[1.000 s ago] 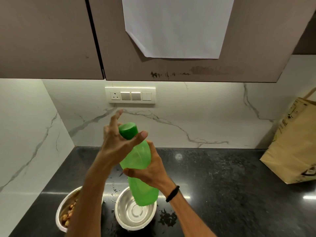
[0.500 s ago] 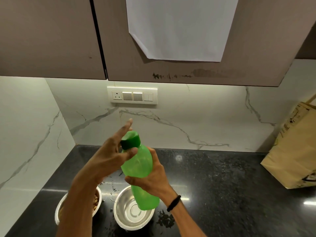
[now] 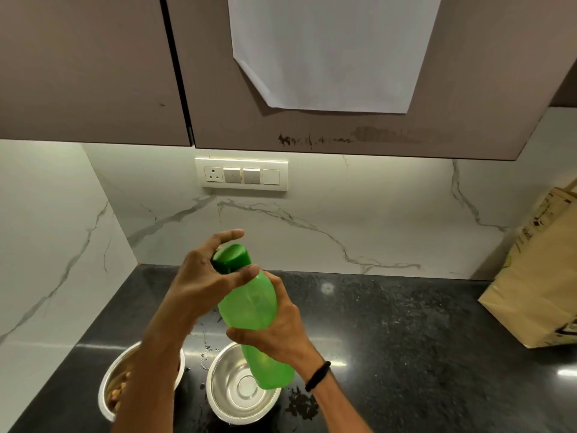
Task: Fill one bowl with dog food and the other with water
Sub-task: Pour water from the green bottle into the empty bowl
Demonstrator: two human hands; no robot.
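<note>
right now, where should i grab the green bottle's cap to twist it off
Take the dark green cap by its round side wall, coming from the left and above: the bottle leans cap-up toward the left, and the right hand wraps its middle. The left hand sits there now, thumb and fingers either side.

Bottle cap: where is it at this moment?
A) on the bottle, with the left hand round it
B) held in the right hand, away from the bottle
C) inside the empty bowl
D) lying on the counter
A: the cap sits on top of the bottle with the left hand curled round it, while the right hand grips the body.
</note>
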